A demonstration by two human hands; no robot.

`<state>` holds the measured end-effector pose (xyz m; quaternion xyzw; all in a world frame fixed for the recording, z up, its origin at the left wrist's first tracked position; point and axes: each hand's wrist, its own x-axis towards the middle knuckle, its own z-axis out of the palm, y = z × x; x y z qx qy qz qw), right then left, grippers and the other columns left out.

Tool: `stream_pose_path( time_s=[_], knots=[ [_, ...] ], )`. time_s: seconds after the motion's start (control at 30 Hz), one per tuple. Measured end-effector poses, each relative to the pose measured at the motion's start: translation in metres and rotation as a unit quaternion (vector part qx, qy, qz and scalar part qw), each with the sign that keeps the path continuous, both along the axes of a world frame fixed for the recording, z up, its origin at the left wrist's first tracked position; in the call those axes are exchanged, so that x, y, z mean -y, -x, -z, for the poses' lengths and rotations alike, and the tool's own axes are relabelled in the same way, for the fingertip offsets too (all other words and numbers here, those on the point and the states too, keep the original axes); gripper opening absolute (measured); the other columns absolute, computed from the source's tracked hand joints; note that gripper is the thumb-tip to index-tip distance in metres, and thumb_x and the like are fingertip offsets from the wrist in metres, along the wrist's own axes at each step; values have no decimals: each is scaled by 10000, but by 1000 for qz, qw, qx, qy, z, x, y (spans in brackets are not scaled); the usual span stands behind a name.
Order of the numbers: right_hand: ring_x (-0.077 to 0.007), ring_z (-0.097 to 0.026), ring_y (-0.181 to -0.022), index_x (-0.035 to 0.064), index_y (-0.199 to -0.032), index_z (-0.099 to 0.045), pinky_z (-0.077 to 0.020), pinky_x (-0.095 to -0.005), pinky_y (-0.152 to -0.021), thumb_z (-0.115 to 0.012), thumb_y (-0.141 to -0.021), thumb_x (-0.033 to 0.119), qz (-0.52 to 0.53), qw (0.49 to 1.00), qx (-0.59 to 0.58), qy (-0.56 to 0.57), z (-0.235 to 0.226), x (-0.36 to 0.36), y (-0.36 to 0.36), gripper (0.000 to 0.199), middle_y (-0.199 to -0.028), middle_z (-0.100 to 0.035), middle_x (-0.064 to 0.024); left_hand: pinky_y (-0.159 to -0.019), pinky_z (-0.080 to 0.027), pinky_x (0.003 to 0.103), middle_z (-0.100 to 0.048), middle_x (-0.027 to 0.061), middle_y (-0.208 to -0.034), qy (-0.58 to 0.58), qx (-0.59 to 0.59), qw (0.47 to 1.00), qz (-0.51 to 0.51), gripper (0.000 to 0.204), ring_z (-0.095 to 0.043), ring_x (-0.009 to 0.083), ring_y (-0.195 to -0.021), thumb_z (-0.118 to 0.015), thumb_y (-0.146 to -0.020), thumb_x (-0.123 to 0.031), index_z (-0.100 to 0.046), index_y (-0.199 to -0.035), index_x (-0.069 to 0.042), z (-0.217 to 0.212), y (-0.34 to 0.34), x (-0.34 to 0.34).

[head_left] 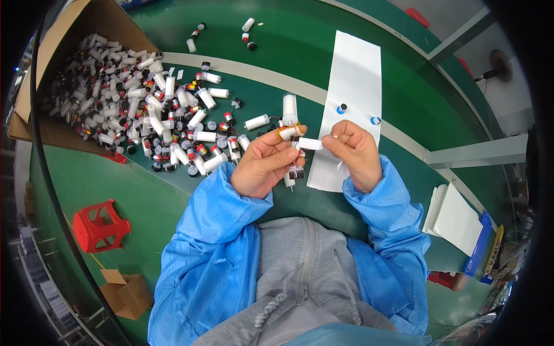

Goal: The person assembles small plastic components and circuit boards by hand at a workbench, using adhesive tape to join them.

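My left hand (264, 164) is closed around a small cylindrical part with a dark band (296, 172), at the middle of the bench. A yellowish band (291, 132) shows at its fingertips. Between thumb and forefinger, my right hand (356, 151) pinches the end of a narrow white strip (310, 144). The strip's other end reaches the part in my left hand; whether it is stuck there I cannot tell. Just beyond my left fingertips stands a white cylinder (289, 106). My fingers hide much of the held part.
A tipped cardboard box (144, 36) spills a heap of white cylinders with black and red ends (173, 115) at left. A long white sheet (352, 75) lies at right, with two small blue-ringed pieces (375, 120) on it. A red stool (101, 226) stands on the floor.
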<state>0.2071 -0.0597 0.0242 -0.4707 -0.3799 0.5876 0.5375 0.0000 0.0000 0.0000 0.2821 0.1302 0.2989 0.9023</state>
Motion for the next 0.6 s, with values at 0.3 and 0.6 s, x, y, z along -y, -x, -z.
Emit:
stream_pose_path(
  time_s=[0.3,0.6],
  knots=[
    [10,-390,-559,48,-858,-532,-293,-181,-487,-727,-847,46,88,984,149,-51,3,0,9,195,-650,-506,65,-824,-514,281,-633,60,-992,19,-39,998,-44,423,-626,156,-886,-584,-922,-2,-493,-1335,5,4,-4,-1],
    [-5,-387,-504,30,-803,-537,-304,-205,-444,-748,-814,36,71,876,437,-191,0,5,9,211,-551,-469,56,-775,-492,263,-625,74,-1049,-31,-80,988,-127,407,-604,132,-870,-586,-920,-11,-499,-1317,11,8,-13,2]
  ],
)
